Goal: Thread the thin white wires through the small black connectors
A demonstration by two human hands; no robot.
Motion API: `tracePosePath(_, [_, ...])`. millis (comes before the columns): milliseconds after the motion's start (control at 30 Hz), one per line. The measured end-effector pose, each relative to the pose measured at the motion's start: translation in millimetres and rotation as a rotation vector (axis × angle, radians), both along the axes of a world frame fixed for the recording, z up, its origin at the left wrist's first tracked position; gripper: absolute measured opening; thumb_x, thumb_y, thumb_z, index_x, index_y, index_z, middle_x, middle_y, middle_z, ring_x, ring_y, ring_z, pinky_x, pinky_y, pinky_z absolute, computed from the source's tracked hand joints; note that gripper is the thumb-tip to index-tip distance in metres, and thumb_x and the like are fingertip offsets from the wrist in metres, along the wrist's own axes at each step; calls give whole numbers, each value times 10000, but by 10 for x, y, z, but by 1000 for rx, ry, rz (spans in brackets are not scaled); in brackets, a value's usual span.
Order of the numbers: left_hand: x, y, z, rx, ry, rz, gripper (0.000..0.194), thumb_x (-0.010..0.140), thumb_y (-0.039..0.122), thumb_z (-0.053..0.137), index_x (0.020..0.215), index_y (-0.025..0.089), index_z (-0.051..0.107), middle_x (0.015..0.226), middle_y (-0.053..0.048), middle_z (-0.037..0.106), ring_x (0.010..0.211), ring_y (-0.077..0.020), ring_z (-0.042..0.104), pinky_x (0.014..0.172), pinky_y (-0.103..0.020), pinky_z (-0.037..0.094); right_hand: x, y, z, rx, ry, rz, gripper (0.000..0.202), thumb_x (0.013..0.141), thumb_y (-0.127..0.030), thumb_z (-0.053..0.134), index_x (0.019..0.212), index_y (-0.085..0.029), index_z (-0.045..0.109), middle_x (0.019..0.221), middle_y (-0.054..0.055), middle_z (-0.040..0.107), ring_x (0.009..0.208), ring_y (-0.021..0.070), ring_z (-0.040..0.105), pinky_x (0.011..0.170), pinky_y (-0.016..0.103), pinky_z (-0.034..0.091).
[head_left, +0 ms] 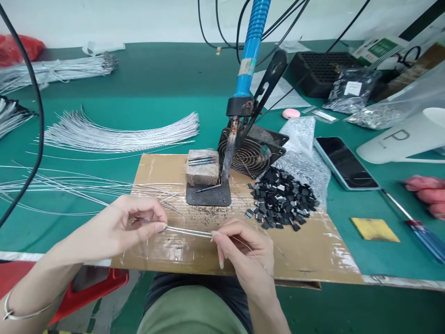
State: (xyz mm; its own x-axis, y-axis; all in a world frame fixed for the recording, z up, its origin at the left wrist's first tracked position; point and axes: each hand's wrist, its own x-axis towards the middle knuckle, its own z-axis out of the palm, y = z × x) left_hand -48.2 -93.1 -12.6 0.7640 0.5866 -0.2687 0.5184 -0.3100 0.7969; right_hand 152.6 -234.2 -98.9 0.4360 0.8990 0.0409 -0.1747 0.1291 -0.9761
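Between my two hands runs a short stretch of thin white wires (189,231), at least two side by side. My left hand (142,227) pinches them on the left, above the cardboard's front part. On the right, the thumb and fingers of my right hand (243,250) close on the same wires, and a thin strand trails back over the palm. Behind the hands stands a soldering iron (229,153) with a blue sleeve, pointing down at a small dark plate (208,195). A grey block (203,169) with several short thin pieces on top sits on that plate.
A pile of small black parts (283,197) lies right of the iron, near a fan (250,155). Loose white wires (69,185) spread at left, below a fanned bundle (121,134). A phone (346,162), yellow sponge (375,229) and white cup (406,137) are at right.
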Motion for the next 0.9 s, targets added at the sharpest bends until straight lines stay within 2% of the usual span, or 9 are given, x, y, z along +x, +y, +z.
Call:
tracePosePath(133, [220, -230, 7, 82, 22, -19, 175, 988, 381, 587, 1029, 271, 717, 855, -20, 729, 658, -171, 603, 573, -256, 441, -1, 9, 19, 11, -183, 37, 212, 894, -223, 756, 688, -194, 716, 613, -20, 599, 521, 112, 524, 477, 244, 393])
tracePosePath(267, [426, -358, -35, 110, 52, -89, 224, 1016, 332, 495, 906, 236, 665, 651, 22, 582, 565, -149, 474, 523, -258, 359, 0, 2, 16, 71, -305, 43, 207, 917, -182, 726, 712, -198, 702, 610, -27, 602, 564, 115, 531, 522, 243, 392])
tracePosePath(400, [540, -336, -106, -22, 97, -45, 237, 1004, 334, 484, 863, 206, 626, 619, 40, 513, 556, -133, 415, 515, -253, 313, -25, -4, -10, 73, -323, -23, 207, 936, -167, 698, 731, -197, 696, 629, -28, 597, 582, 110, 535, 536, 235, 394])
tracePosePath(500, [592, -296, -163, -129, 13, 36, 225, 970, 333, 528, 822, 181, 604, 612, 46, 494, 547, -118, 400, 511, -238, 308, -33, -7, -39, 18, -260, -167, 244, 942, -189, 704, 698, -195, 689, 594, -32, 575, 572, 107, 531, 539, 229, 414])
tracePosePath(600, [608, -264, -209, -229, -130, 123, 220, 940, 320, 579, 787, 162, 593, 643, 33, 540, 569, -105, 449, 523, -210, 336, 3, -28, -75, 7, -29, -285, 243, 987, -280, 656, 777, -205, 750, 643, -23, 591, 509, 93, 535, 462, 213, 444])
tracePosePath(667, [599, -249, -237, -276, -183, 166, 234, 938, 327, 597, 780, 155, 598, 654, 23, 567, 579, -102, 474, 525, -195, 343, 36, -48, -95, 54, 139, -254, 326, 1031, -385, 562, 889, -210, 798, 735, 13, 637, 507, 107, 578, 419, 227, 487])
tracePosePath(733, [584, -243, -264, -297, -199, 190, 246, 939, 340, 610, 783, 150, 611, 659, 17, 583, 580, -99, 477, 523, -189, 343, 50, -60, -103, 68, 205, -189, 375, 1040, -421, 527, 937, -206, 817, 791, 43, 670, 535, 125, 622, 426, 243, 530])
tracePosePath(900, [564, -264, -309, -320, -219, 187, 260, 952, 368, 612, 815, 148, 636, 658, 17, 577, 582, -99, 457, 522, -195, 338, -31, -27, -61, -10, 117, -110, 108, 941, -253, 717, 937, -238, 824, 779, 11, 684, 492, 83, 623, 453, 196, 537])
